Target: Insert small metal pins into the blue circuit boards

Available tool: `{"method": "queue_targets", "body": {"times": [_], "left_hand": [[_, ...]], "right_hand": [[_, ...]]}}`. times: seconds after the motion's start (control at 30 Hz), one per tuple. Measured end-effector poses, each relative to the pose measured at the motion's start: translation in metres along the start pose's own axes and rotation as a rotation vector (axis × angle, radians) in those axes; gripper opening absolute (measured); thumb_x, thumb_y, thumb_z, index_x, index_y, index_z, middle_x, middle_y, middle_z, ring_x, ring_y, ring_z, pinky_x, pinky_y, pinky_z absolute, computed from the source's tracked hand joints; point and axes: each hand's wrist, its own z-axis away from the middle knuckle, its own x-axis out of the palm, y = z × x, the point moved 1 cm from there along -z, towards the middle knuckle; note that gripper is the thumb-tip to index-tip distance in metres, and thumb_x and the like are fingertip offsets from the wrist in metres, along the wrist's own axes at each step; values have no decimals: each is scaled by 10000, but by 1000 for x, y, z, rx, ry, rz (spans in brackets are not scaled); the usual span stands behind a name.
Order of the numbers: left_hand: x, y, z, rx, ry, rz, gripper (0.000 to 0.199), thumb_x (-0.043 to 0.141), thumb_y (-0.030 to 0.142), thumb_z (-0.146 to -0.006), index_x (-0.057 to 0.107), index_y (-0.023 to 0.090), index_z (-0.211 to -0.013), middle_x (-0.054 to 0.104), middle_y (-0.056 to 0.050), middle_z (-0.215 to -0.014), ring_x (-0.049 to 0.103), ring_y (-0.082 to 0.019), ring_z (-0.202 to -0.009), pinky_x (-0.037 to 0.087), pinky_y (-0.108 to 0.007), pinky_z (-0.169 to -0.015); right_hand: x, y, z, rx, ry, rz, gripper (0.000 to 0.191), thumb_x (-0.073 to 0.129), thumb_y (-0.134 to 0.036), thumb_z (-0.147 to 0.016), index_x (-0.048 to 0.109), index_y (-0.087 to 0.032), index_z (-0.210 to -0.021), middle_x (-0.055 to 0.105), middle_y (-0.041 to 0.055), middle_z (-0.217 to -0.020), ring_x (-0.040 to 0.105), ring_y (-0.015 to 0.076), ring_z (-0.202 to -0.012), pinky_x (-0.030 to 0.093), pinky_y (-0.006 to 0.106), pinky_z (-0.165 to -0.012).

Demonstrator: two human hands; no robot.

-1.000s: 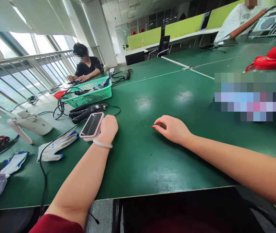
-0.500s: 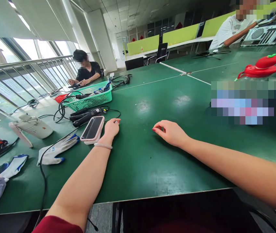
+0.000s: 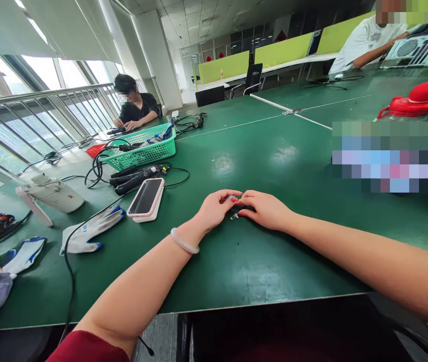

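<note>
Over the green table, my left hand [image 3: 216, 208], a pale bangle at its wrist, is closed in a pinch on a small greyish object [image 3: 231, 198], mostly hidden by the fingers. Just below the fingertips shows a small silvery metal piece [image 3: 234, 216]; I cannot tell whether it is joined to that object. My right hand [image 3: 264, 208] meets the left from the right side, its fingers curled and touching the left fingertips, its thumb by the metal piece. What the right fingers grip is hidden.
Left of my hands lie a phone on a white box [image 3: 146, 200], a glove [image 3: 91, 231], black handheld tools [image 3: 138, 178] and a green basket [image 3: 138, 148]. A black cable [image 3: 70, 271] crosses the table. A red-lidded bottle [image 3: 412, 106] stands right. Other people sit around.
My left hand has moved right, away from the phone, carrying the small object to my right hand. The right hand has stayed nearly in place, and the two hands now touch.
</note>
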Motion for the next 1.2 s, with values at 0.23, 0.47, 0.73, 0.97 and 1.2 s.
{"method": "queue_targets", "body": {"times": [0.23,0.47,0.73,0.97,1.2], "left_hand": [[-4,-5,-5,-33,-18,135,212,488,185,-852,639,126,-988,682,-55,-841,624,-109,-783,480,-298,-836],[-20,-15,-9,-17,145,-313,250,502,265,-837,656,193,-1020,710,-37,-823,579,-110,-651,460,-257,-665],[-16,-12,-5,26,48,-419,335,547,134,-758,668,205,-1063,672,-7,-747,581,-104,-622,476,-246,-660],[-9,-8,-2,73,-58,-282,402,620,104,-706,651,173,-1100,709,-57,-935,653,-127,-734,522,-271,-765],[-5,-3,2,68,-83,-214,393,635,130,-717,652,180,-1107,705,-40,-856,672,-133,-696,527,-282,-757]], "right_hand": [[2,-2,2,-49,20,9,245,534,-316,-878,670,-253,-1071,641,35,-992,621,180,-871,487,319,-803],[2,-7,1,-101,-8,18,217,512,-281,-889,693,-249,-1003,649,33,-967,620,175,-845,476,315,-791],[-4,-3,1,2,26,-148,118,571,-249,-834,672,-213,-786,652,15,-815,591,157,-773,446,284,-730],[-7,1,1,124,168,-202,175,514,-284,-841,654,-201,-775,630,10,-739,538,144,-668,403,270,-638],[-9,-1,1,120,245,-208,224,502,-349,-844,627,-204,-728,596,6,-679,494,138,-599,376,262,-580]]}}
